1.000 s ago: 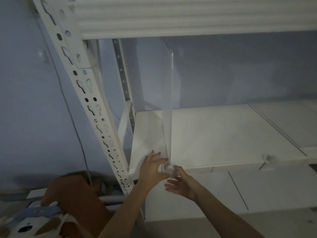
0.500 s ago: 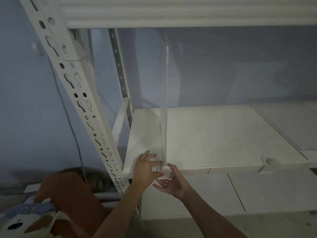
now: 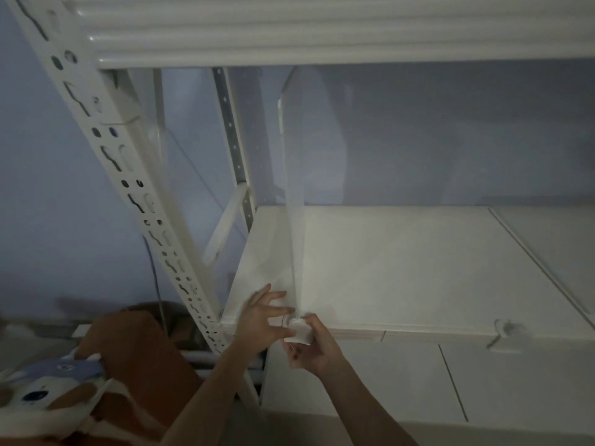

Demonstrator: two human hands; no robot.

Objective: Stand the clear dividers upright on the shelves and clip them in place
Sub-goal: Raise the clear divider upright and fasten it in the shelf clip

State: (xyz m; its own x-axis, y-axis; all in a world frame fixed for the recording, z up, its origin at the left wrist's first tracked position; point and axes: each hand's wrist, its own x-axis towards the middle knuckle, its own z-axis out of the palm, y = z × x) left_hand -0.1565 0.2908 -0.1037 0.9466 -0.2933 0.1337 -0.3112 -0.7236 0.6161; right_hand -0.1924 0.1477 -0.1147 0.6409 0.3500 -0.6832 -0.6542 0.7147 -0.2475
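Both hands (image 3: 257, 320) on clip (image 3: 299, 331), divider (image 3: 291, 188) upright on shelf (image 3: 402, 268)

White shelf board (image 3: 418, 268) at centre right, crossed by thin dark seam lines. White upright post (image 3: 128, 175) at left, patterned with dark keyhole slots. Pale blue-grey wall (image 3: 48, 188) behind. Clear, colourless divider (image 3: 294, 194) at centre. Rust-brown cloth (image 3: 135, 349) at lower left, beside a blue and white patch (image 3: 64, 370).
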